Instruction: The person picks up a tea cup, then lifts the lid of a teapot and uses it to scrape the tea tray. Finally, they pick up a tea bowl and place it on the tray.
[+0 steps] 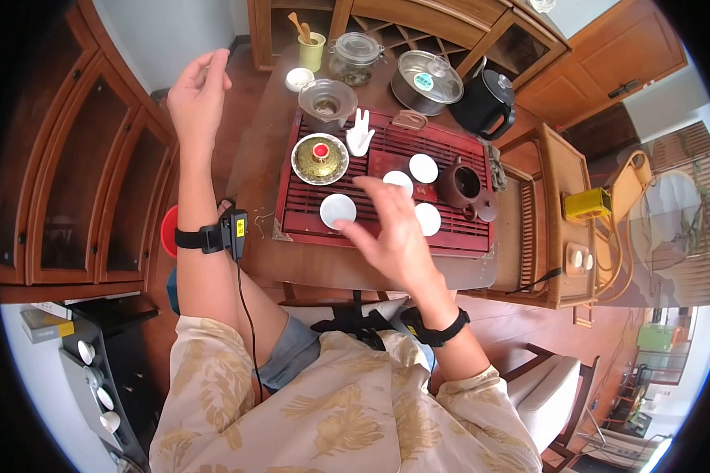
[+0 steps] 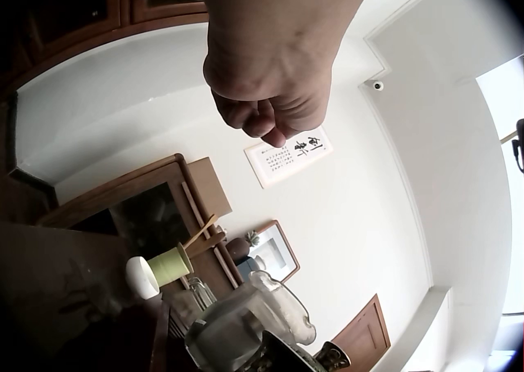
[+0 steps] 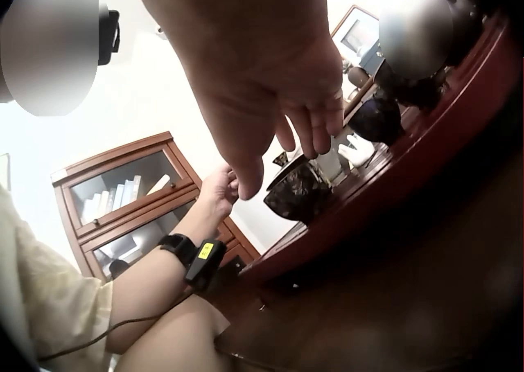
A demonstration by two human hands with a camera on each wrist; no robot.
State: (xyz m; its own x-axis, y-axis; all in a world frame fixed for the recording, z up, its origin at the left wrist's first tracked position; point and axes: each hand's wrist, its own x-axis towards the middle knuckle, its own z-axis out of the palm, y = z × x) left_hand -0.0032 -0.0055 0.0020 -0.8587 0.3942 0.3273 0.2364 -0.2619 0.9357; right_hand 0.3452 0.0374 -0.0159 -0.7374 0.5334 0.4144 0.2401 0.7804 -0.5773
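Note:
My right hand (image 1: 390, 232) reaches over the slatted red tea tray (image 1: 292, 223), thumb and fingers spread apart. Its thumb tip overlaps the edge of a small teacup (image 1: 337, 208), white inside. In the right wrist view that teacup (image 3: 296, 193) shows a dark patterned outside, just beyond the thumb. Three more teacups, one of them a cup (image 1: 424, 169) beyond the fingers, stand near a brown clay teapot (image 1: 452, 186), its lid off to the side. My left hand (image 1: 199, 94) is raised left of the table, fingers loosely bent, nothing visible in it.
On the tray sit a gold-lidded bowl (image 1: 320, 162), a white hand-shaped figurine (image 1: 360, 134) and a glass pitcher (image 1: 327, 118). Behind stand a lidded glass jar (image 1: 355, 54), a green tool holder (image 1: 312, 55), a lidded steel pot (image 1: 414, 94) and a black kettle (image 1: 481, 102).

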